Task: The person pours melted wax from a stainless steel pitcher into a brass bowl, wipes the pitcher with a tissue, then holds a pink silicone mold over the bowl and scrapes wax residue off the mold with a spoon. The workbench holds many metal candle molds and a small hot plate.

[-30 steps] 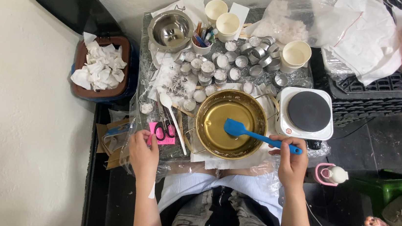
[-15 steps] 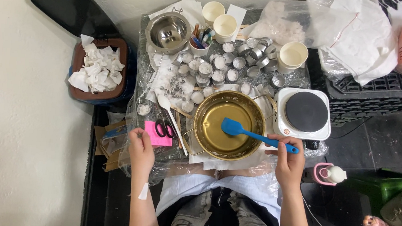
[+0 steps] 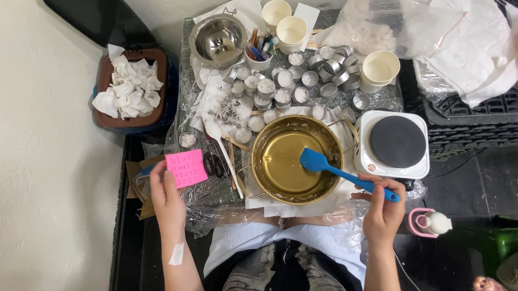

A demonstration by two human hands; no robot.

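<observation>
Spatula (image 3: 332, 170) lies handle-right, blade in the pot (image 3: 296, 158), clasped by right hand (image 3: 383, 209); left hand (image 3: 164, 192) pinches a pink card (image 3: 186, 167).

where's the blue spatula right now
In the head view, the blue spatula sits right of centre: its blade rests inside the gold pot, its handle held by the right hand, just below the white hot plate.

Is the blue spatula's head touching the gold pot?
Touching. In the head view the right hand holds the blue spatula, whose head lies down inside the gold pot, against the liquid surface.
</observation>
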